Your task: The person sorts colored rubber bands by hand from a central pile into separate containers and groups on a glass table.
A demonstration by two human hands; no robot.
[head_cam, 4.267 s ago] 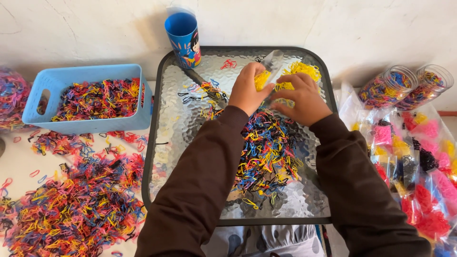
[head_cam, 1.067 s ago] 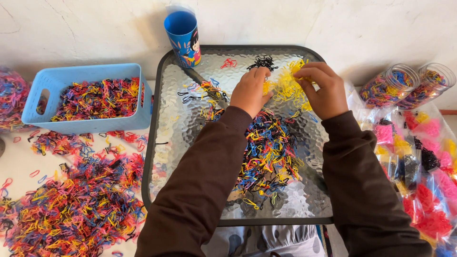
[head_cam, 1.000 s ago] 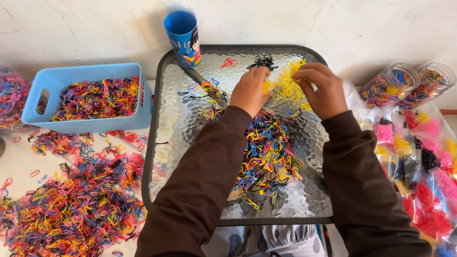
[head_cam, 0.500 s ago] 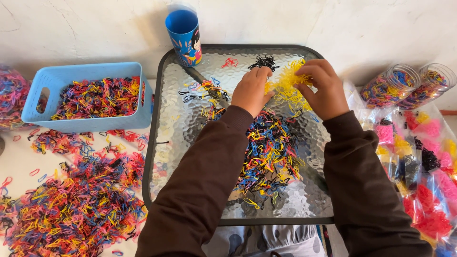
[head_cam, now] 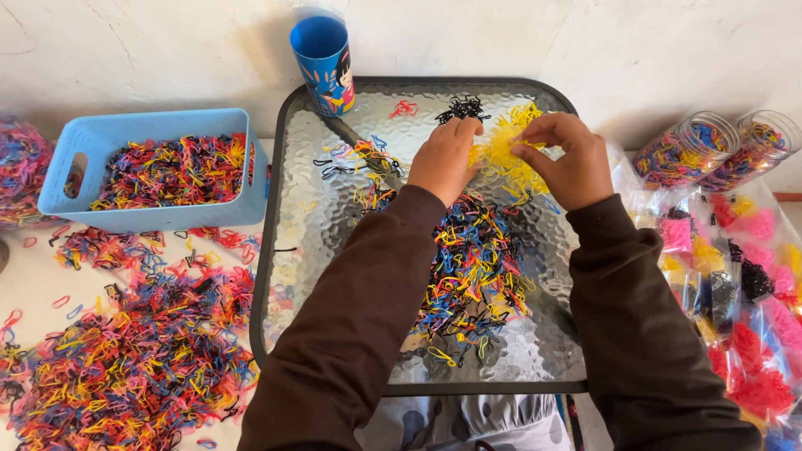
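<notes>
A small glass-topped table carries a mixed pile of small coloured elastic bands in its middle. At the far side lies a heap of yellow bands, with a small cluster of black bands and a few red bands beside it. My left hand rests at the left edge of the yellow heap, fingers curled on yellow bands. My right hand pinches yellow bands at the heap's right side. Both arms wear dark brown sleeves.
A blue cup stands at the table's far left corner. A light blue basket of mixed bands sits on the left, above a large loose spread of bands. Two clear jars and bagged bands lie right.
A clear container held over the yellow heap 4.3 s ago is gone. Both hands now work in the yellow heap, and a black cluster has appeared beside it.
</notes>
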